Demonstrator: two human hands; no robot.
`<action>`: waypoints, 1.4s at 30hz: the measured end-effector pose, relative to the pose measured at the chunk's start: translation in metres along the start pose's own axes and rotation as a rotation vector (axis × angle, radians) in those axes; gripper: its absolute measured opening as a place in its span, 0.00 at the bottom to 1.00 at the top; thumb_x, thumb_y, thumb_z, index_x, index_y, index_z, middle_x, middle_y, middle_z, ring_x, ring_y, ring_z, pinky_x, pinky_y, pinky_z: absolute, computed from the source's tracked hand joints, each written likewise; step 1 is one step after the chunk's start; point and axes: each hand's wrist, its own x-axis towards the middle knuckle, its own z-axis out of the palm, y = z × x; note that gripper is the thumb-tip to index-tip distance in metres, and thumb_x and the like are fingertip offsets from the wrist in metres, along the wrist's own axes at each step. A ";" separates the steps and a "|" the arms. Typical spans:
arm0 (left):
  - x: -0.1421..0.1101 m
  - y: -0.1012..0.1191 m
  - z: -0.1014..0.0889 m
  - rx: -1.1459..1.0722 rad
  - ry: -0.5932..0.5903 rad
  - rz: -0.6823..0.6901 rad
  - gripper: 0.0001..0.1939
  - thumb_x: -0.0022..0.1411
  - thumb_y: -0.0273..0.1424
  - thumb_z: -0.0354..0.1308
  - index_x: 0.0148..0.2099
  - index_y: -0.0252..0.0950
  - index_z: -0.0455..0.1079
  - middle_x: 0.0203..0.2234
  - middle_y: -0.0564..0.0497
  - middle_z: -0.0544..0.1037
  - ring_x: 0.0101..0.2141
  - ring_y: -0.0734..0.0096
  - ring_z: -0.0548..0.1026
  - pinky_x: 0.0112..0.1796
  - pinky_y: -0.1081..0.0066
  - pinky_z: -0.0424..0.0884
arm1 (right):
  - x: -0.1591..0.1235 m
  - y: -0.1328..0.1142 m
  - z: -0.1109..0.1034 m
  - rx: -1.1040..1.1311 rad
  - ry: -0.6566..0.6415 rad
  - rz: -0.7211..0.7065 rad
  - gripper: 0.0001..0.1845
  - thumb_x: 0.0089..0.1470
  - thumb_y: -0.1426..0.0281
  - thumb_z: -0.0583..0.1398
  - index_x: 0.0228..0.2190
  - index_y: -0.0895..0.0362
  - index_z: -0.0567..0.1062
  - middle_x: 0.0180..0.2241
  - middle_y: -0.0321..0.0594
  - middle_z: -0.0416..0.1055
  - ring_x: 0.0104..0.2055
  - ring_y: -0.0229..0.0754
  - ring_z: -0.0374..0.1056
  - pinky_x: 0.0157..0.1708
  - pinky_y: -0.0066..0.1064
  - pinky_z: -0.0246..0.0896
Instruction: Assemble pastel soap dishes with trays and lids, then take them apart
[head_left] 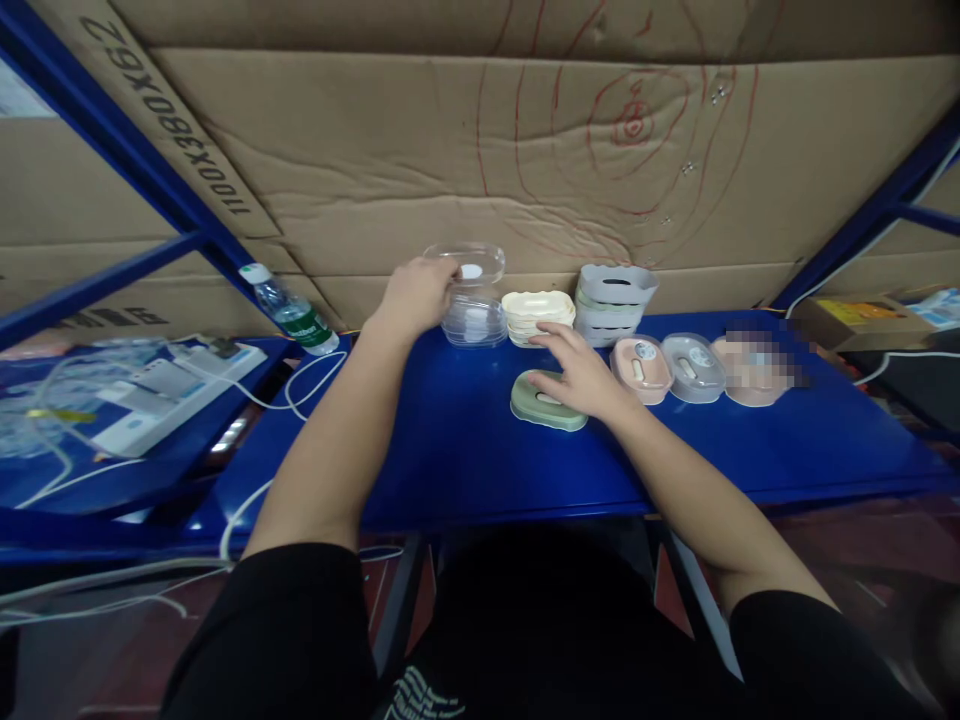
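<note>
My left hand [421, 295] pinches a clear plastic lid [484, 258] by its near-left edge. This lid is tilted above a stack of similar clear lids [477, 328]. A pale green oval dish [540, 410] with a small light bar on top lies in front of me. Over its far side hovers my right hand [576, 372], fingers apart; whether it touches the dish is hard to tell. Just beyond those fingers stands a stack of cream wavy-rimmed trays [531, 312].
Grey and green wavy-rimmed holders [619, 290] are stacked at the back. To the right sit a pink lidded box [643, 372], a grey one [694, 370] and a blurred pinkish one [754, 385]. A water bottle [300, 322] and white cables border the blue table [465, 450] on the left. Cardboard walls the back.
</note>
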 end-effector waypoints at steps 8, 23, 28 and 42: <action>0.002 -0.009 0.032 0.086 -0.188 0.022 0.23 0.67 0.23 0.53 0.58 0.39 0.81 0.60 0.37 0.81 0.62 0.43 0.76 0.61 0.47 0.72 | 0.000 -0.001 0.001 -0.045 -0.114 -0.037 0.28 0.67 0.57 0.65 0.63 0.53 0.77 0.70 0.54 0.70 0.73 0.62 0.66 0.71 0.61 0.63; -0.006 0.000 0.039 0.083 -0.138 0.063 0.21 0.76 0.33 0.52 0.62 0.43 0.80 0.59 0.38 0.81 0.63 0.40 0.73 0.65 0.37 0.60 | -0.003 -0.003 0.005 -0.175 -0.460 0.103 0.50 0.55 0.45 0.73 0.70 0.55 0.72 0.74 0.59 0.65 0.73 0.72 0.65 0.68 0.66 0.65; -0.006 0.000 0.040 0.110 -0.134 0.057 0.23 0.75 0.30 0.51 0.63 0.46 0.81 0.57 0.38 0.80 0.63 0.37 0.71 0.63 0.36 0.61 | -0.004 -0.003 0.005 -0.159 -0.492 0.108 0.49 0.56 0.45 0.72 0.70 0.54 0.72 0.73 0.58 0.65 0.72 0.71 0.67 0.67 0.65 0.67; -0.030 0.022 0.055 -0.204 0.193 0.055 0.21 0.74 0.41 0.58 0.64 0.45 0.77 0.64 0.41 0.76 0.68 0.40 0.67 0.74 0.34 0.45 | -0.003 -0.008 0.003 -0.176 -0.457 0.136 0.45 0.52 0.55 0.73 0.69 0.51 0.73 0.70 0.52 0.71 0.65 0.70 0.73 0.62 0.62 0.72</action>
